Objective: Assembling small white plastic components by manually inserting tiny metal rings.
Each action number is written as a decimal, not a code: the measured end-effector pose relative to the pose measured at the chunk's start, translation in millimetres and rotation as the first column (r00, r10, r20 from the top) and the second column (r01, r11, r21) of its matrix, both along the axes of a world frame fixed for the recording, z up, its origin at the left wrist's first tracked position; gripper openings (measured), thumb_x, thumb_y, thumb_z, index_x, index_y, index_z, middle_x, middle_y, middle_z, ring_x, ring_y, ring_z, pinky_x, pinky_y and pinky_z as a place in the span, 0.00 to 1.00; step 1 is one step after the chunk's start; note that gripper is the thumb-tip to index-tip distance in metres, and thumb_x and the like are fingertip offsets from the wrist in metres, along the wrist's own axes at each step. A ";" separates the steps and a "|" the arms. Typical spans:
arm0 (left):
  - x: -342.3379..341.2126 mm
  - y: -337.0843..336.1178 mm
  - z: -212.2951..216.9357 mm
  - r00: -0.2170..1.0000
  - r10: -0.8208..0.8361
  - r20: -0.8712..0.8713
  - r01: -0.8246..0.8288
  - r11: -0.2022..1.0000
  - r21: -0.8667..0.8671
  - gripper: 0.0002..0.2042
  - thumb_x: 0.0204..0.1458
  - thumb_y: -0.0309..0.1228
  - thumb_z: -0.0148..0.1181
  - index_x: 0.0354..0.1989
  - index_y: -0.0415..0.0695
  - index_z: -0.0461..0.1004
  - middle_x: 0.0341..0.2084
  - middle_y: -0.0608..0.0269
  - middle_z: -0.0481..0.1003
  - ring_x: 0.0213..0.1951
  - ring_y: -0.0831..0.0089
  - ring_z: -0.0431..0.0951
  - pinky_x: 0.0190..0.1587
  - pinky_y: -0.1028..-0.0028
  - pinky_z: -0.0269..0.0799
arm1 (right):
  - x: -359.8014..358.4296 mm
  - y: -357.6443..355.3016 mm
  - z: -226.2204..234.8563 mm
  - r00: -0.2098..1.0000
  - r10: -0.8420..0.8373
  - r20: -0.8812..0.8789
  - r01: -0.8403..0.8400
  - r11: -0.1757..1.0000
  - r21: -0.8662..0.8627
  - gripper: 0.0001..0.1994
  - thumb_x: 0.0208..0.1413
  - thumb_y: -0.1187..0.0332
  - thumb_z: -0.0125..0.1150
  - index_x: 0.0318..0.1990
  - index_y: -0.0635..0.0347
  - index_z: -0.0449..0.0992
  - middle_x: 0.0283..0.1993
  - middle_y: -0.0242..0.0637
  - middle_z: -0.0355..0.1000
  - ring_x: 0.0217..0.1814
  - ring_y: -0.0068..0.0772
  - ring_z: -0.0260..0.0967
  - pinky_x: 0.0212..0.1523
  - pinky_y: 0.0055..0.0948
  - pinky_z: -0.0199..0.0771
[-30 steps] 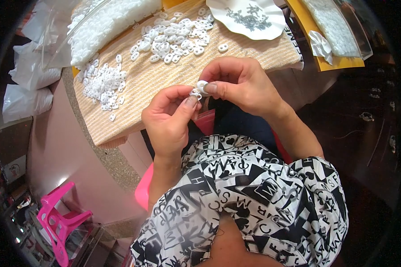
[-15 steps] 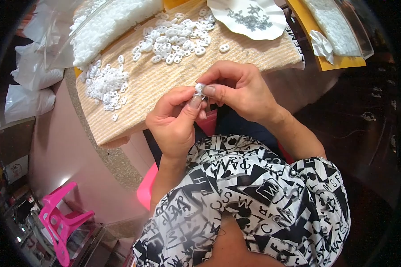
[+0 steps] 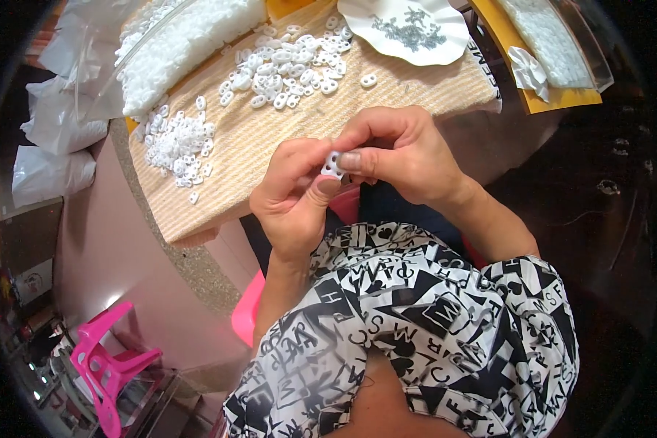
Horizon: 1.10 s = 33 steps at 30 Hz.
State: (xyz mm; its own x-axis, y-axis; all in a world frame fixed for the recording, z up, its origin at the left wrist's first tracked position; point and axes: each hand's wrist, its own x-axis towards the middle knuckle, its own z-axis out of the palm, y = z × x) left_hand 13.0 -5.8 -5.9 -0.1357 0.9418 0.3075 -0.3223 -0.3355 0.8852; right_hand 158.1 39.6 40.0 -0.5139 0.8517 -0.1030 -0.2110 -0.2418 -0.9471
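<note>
A small white plastic piece with dark holes (image 3: 333, 167) is pinched between both hands, just off the near edge of the table. My left hand (image 3: 293, 201) grips its lower left side with thumb and fingers. On the right side, my right hand (image 3: 405, 157) presses it with thumb and forefinger, so part of the piece is covered. Beyond the hands lies a heap of white oval two-holed pieces (image 3: 283, 71). A single oval piece (image 3: 369, 80) rests apart from it. Smaller white pieces (image 3: 177, 146) are heaped at the left.
A striped yellowish cloth (image 3: 244, 157) covers the table. At the back, a white wavy-edged plate (image 3: 445, 55) holds small dark grey bits. Clear bags of white pieces (image 3: 190, 55) lie back left, another (image 3: 547, 44) back right with crumpled paper (image 3: 529, 73). A pink stool (image 3: 109, 365) stands lower left.
The white piece has been turned, so its dark holes now show. Both hands have shifted slightly, keeping their pinch. The whole view has moved a little.
</note>
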 end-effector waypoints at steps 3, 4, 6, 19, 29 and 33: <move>0.4 -0.3 -3.0 0.999 -0.034 0.034 0.032 0.998 0.050 0.12 0.42 0.24 0.62 0.36 0.35 0.72 0.32 0.59 0.68 0.27 0.82 0.66 0.29 0.86 0.61 | 2.9 0.4 -4.8 0.998 0.053 -0.035 -0.054 0.999 -0.003 0.04 0.45 0.78 0.58 0.30 0.68 0.72 0.24 0.34 0.69 0.23 0.17 0.64 0.21 0.14 0.63; 0.2 -0.1 -2.8 0.999 -0.036 0.034 0.034 0.998 0.048 0.12 0.42 0.24 0.62 0.36 0.35 0.72 0.32 0.59 0.68 0.27 0.82 0.66 0.29 0.86 0.61 | 2.8 0.2 -4.8 0.998 0.051 -0.035 -0.052 0.999 -0.005 0.04 0.45 0.78 0.58 0.30 0.68 0.72 0.24 0.34 0.69 0.23 0.17 0.64 0.21 0.14 0.63; -0.4 0.2 -3.1 0.999 -0.037 -0.013 0.038 0.996 0.085 0.10 0.42 0.24 0.61 0.34 0.35 0.72 0.31 0.59 0.68 0.27 0.82 0.65 0.28 0.87 0.60 | 2.3 -0.1 -5.2 0.998 0.064 -0.014 -0.063 0.997 0.040 0.04 0.44 0.79 0.58 0.29 0.69 0.71 0.23 0.33 0.68 0.22 0.16 0.63 0.20 0.14 0.62; 3.7 0.5 -17.4 0.999 -0.023 -0.032 0.027 0.991 0.132 0.10 0.43 0.22 0.60 0.35 0.36 0.71 0.30 0.57 0.69 0.26 0.82 0.65 0.27 0.86 0.60 | 1.1 -2.9 -4.4 0.986 0.064 0.156 -0.095 0.976 0.194 0.02 0.45 0.79 0.57 0.27 0.67 0.71 0.21 0.31 0.66 0.20 0.14 0.61 0.19 0.13 0.60; -4.1 11.7 -6.6 0.938 -0.135 0.320 0.166 0.983 -0.073 0.13 0.49 0.27 0.54 0.42 0.32 0.67 0.33 0.57 0.68 0.28 0.73 0.69 0.28 0.79 0.65 | -7.0 10.1 -5.2 0.999 -0.017 0.036 0.021 0.995 -0.097 0.05 0.49 0.77 0.53 0.33 0.68 0.72 0.22 0.32 0.69 0.21 0.16 0.64 0.18 0.15 0.64; -14.2 13.1 -6.4 0.905 -0.055 0.422 0.163 0.961 -0.225 0.14 0.50 0.27 0.53 0.43 0.32 0.67 0.29 0.57 0.69 0.27 0.72 0.68 0.28 0.79 0.64 | -8.4 14.9 1.1 0.995 -0.097 0.031 0.099 0.993 -0.058 0.06 0.48 0.77 0.55 0.35 0.68 0.72 0.24 0.33 0.69 0.23 0.18 0.65 0.22 0.15 0.65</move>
